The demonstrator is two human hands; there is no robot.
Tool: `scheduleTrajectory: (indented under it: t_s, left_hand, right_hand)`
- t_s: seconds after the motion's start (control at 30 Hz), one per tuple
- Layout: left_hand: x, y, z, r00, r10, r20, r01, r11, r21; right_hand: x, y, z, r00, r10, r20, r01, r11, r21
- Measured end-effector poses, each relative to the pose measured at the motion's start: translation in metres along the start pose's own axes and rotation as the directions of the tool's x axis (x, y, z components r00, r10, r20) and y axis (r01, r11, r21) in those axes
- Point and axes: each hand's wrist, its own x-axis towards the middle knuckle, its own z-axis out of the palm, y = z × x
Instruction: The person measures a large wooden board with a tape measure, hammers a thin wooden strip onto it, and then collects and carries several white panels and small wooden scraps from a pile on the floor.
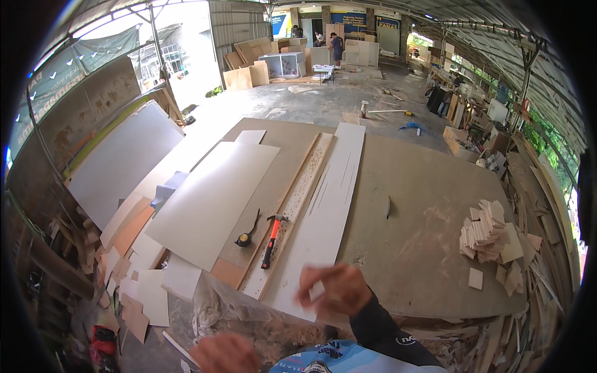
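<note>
My right hand (339, 292) is raised over the near end of a long white board (323, 217). Its fingers curl into a loop with a pale patch inside; whether that is a small piece or the board behind, I cannot tell. My left hand (225, 353) is low at the bottom edge, smeared by motion, so its fingers are unclear. Left of the white board runs a narrow strip speckled with brown spots (305, 186), and a claw hammer (272, 242) with an orange and black handle lies on it. A tape measure (244, 239) rests beside the hammer.
A large pale panel (214, 199) lies at the left of the worktable (404, 248). Small wood offcuts (488, 233) are heaped at the right. Scrap boards (140, 304) crowd the left floor. Far back, a person (336, 48) stands near cabinets (283, 65).
</note>
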Motion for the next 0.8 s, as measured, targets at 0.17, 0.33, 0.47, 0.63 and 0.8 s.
scheduleTrajectory:
  t_s: [0.17,0.33,0.47,0.63,0.8]
  left_hand:
    - [0.057,0.02,0.039,0.777,0.218,0.591,-0.018,0.946,-0.325]
    - [0.058,0.044,0.042,0.729,0.216,0.65,0.017,0.943,-0.332]
    - [0.058,0.044,0.052,0.714,0.409,0.568,0.014,0.803,-0.596]
    - [0.048,0.05,0.047,0.803,0.244,0.544,-0.046,0.935,-0.352]
    - [0.072,0.05,0.076,0.779,0.506,0.372,-0.378,0.851,-0.366]
  right_hand:
    - [0.017,-0.091,0.072,0.895,-0.411,0.174,0.32,0.863,0.391]
    - [0.035,-0.102,0.099,0.841,-0.483,0.244,0.373,0.845,0.384]
    - [0.03,-0.127,0.124,0.865,-0.414,0.283,0.381,0.91,0.166]
    - [0.023,-0.15,0.13,0.888,-0.443,0.123,0.451,0.786,-0.423]
    - [0.057,-0.166,0.16,0.666,-0.742,0.072,0.588,0.463,-0.663]
